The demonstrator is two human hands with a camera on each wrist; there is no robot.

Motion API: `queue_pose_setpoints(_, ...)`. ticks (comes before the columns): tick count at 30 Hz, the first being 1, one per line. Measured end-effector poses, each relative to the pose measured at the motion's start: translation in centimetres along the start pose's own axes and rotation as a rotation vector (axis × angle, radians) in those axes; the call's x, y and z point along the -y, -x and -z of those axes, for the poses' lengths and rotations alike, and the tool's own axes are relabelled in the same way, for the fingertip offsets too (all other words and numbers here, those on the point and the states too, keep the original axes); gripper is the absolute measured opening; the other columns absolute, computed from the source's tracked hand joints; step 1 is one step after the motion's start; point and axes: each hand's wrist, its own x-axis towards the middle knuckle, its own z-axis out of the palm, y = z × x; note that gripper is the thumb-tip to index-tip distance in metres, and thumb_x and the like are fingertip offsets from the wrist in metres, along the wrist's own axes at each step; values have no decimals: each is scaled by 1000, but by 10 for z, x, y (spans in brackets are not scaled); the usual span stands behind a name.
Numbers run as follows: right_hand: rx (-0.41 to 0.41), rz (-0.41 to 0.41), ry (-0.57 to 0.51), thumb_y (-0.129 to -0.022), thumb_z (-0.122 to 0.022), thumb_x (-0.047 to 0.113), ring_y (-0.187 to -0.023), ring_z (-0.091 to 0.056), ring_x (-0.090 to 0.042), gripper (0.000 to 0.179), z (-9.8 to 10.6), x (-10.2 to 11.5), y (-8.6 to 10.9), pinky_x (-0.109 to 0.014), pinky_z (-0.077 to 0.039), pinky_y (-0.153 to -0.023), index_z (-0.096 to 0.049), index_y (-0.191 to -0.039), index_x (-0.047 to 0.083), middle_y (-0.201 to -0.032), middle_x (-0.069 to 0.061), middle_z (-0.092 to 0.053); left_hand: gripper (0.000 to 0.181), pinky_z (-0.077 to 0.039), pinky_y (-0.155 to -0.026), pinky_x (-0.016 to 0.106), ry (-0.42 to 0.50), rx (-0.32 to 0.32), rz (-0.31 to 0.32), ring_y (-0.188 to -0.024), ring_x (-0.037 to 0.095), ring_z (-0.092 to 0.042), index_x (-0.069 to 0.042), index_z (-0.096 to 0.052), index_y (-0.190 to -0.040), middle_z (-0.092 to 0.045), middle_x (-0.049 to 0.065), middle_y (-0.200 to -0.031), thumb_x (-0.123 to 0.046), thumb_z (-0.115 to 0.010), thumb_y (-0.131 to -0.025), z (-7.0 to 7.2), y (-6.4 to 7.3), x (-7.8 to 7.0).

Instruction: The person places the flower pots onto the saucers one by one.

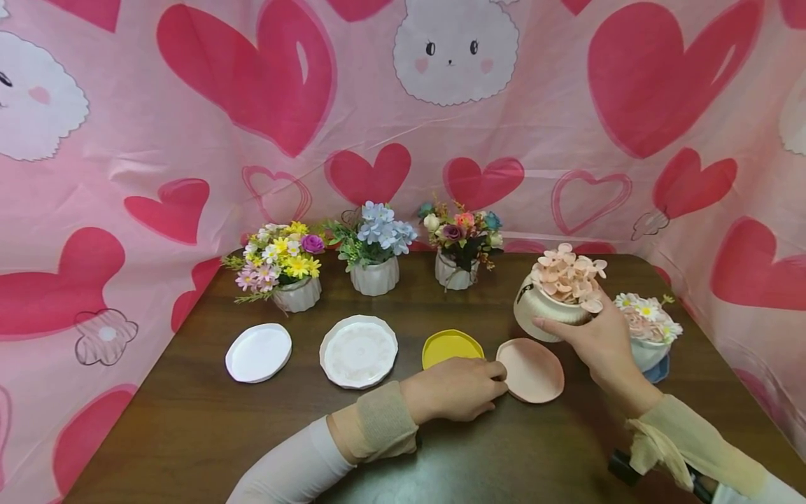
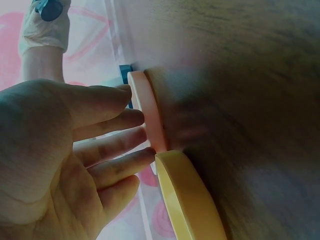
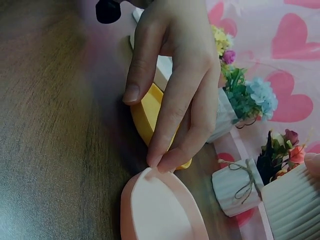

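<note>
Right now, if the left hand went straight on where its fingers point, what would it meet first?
Probably the pink dish: the left hand is at its rim, though whether they touch is unclear.

Ribbed ceramic-looking pot (image 1: 543, 315) in right hand (image 1: 601, 343), cloth-like peach flowers (image 1: 567, 275) beside that hand, smooth matt pink dish (image 1: 534, 372) at left hand (image 1: 455, 389), faintly glossy wood-grain table (image 1: 491, 465) beneath both, creased cloth backdrop (image 1: 541, 84) beyond

At the table's (image 1: 189, 427) back, left to right, stand a daisy pot (image 1: 299, 295), a hydrangea pot (image 1: 375, 275) and a rose pot (image 1: 455, 272). Before them lie four saucers (image 1: 359, 351) in a row; the left hand (image 1: 456, 388) touches the rightmost saucer (image 1: 534, 371). Behind that, in the right hand (image 1: 604, 343), is a second hydrangea pot (image 1: 546, 308), left of a flowerpot (image 1: 650, 336) on a dish (image 1: 658, 371).
</note>
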Motion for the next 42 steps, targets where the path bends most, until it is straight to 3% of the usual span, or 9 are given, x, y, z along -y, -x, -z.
queue_pose_setpoints(7, -1, 4, -4, -69, -90, 40, -130, -48, -24, 107, 1, 0, 4, -10, -39, -88, -31, -155, 15, -148, -13, -49, 22, -51, -88, 20, 8, 6, 3, -103, 6, -60, -26, -66, -116, -57, -10, -121, -35, -64, -96, 0, 0, 0)
queue_pose_setpoints(12, -10, 22, -31, -69, -91, 35, -120, -48, -1, 103, 0, 0, 7, -3, -38, -86, -34, -153, 16, -145, -12, -51, 22, -51, -88, 20, 7, 7, 3, -103, 6, -60, -26, -66, -116, -57, -10, -121, -36, -63, -96, 1, 0, 0)
queue_pose_setpoints(15, -12, 27, -35, -69, -91, 33, -115, -47, 6, 101, 1, 0, 10, -3, -38, -86, -37, -152, 13, -144, -12, -52, 22, -52, -88, 21, -4, -1, 0, -103, 6, -60, -26, -66, -115, -58, -9, -121, -36, -64, -96, 1, 0, 0)
queue_pose_setpoints(42, -13, 69, -56, -68, -92, 27, -110, -47, 10, 96, 3, 0, 23, -2, -39, -86, -42, -147, 8, -140, -15, -54, 21, -52, -87, 21, -15, 3, 1, -101, 7, -61, -27, -66, -115, -57, -9, -121, -37, -63, -96, 0, -1, -1)
